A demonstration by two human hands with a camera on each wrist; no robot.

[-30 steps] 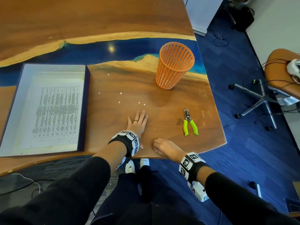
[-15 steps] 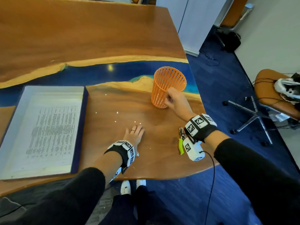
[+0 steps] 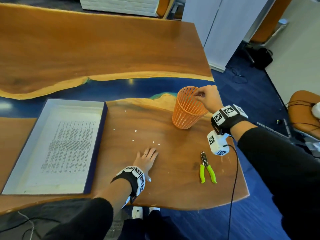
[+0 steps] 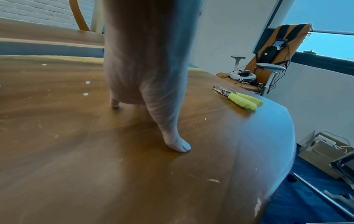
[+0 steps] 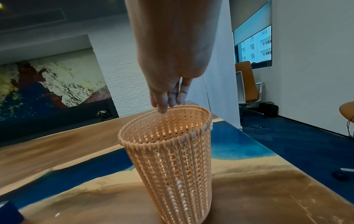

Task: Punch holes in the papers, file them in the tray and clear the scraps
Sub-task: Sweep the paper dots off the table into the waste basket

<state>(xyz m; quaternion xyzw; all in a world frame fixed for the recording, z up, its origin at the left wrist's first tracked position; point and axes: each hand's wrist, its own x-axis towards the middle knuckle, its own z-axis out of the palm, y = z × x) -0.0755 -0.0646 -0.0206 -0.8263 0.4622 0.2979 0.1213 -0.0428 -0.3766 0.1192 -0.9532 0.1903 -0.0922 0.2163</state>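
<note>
Right hand (image 3: 207, 97) fingers bunched over basket (image 3: 188, 110); left hand (image 3: 147, 159) flat beside scraps (image 3: 153, 141)

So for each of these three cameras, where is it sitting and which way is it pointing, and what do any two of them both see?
Head: above, looking down at the table; shows both forearms, left hand flat, right hand at the orange basket.
Left wrist: low over the tabletop, looking along the left hand toward the hole punch; shows palm and thumb.
Right wrist: above the basket, looking down along the right hand; shows fingertips over its rim.
Shared: head and left wrist both see the hole punch and paper scraps.
</note>
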